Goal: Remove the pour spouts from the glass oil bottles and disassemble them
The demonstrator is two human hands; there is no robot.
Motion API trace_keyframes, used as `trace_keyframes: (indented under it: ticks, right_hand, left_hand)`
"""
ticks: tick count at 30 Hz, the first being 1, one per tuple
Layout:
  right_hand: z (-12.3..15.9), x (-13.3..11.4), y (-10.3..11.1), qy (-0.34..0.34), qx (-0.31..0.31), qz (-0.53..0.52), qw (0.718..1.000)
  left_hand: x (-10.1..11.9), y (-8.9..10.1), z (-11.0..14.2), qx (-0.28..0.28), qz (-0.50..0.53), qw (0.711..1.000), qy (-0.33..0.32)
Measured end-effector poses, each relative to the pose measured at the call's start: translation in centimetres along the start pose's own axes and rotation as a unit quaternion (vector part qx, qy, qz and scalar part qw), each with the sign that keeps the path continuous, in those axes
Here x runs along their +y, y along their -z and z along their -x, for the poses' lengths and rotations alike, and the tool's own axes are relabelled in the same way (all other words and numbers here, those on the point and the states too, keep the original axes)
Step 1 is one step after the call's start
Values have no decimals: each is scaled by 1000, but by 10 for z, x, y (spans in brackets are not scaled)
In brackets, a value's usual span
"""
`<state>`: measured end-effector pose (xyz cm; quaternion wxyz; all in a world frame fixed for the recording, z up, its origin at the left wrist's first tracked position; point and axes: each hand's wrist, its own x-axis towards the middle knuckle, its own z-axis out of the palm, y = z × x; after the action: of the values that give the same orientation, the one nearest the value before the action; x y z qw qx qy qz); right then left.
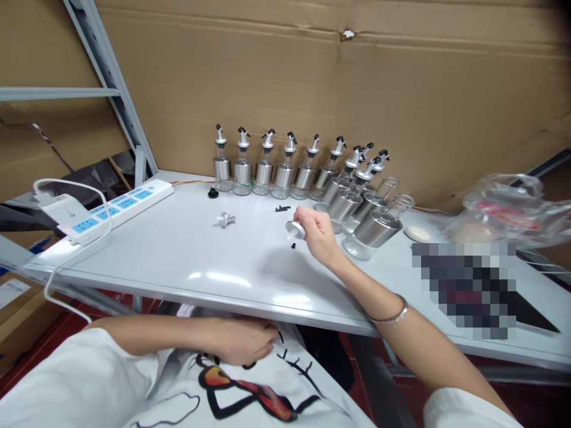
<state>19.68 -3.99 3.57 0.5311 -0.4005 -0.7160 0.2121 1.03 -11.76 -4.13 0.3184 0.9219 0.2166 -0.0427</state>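
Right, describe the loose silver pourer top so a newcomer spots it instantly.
On the white table, look in front of the bottles, between power strip and right hand. The loose silver pourer top lies there, neither held nor fitted like the others.

Right grip (317,230) tight — left grip (243,342) low

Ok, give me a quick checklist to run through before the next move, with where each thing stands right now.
1. Right hand gripping a silver pourer piece: ok.
2. Left hand empty: cannot tell, its inside is hidden.
3. Other pourer piece lying on the table: ok.
4. Tiny black piece in sight: ok, loose near the right hand.
5. Two rightmost bottles capped: not ok, mouths open.
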Motion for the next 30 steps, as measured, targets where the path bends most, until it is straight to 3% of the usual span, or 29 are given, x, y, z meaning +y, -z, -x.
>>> trace_keyframes:
  ticks: [3, 5, 6, 9, 12, 15, 19, 24, 30]
  right_hand:
    - [2, 0, -2, 0, -7, -13, 1000]
    - [3, 0, -3, -10, -11, -25, 1000]
    - [3, 0, -3, -17, -11, -31, 999]
    - [3, -1, -4, -33, -12, -41, 999]
    - [2, -3, -3, -22, 5, -27, 999]
    - [2, -3, -1, 2, 62, -6, 998]
    - [2, 0, 2, 14, 99, -14, 995]
    - [1, 6, 1, 33, 70, -3, 997]
    - [0, 11, 0, 60, 81, 16, 995]
  left_hand:
    - [13, 13, 20, -113, -18, 993, 15]
    - [25, 32, 35, -155, 41, 987, -20]
    - [30, 43, 41, -137, 77, 986, -49]
    - [35, 74, 45, 12, 190, 980, -62]
    - [20, 92, 25, 135, 347, 928, -24]
    - [-6, 97, -7, 214, 428, 876, -68]
    - [-33, 93, -33, 324, 390, 857, -96]
    - [-45, 95, -31, 457, 259, 848, -75]
    - [-55, 99, -33, 465, 256, 843, -89]
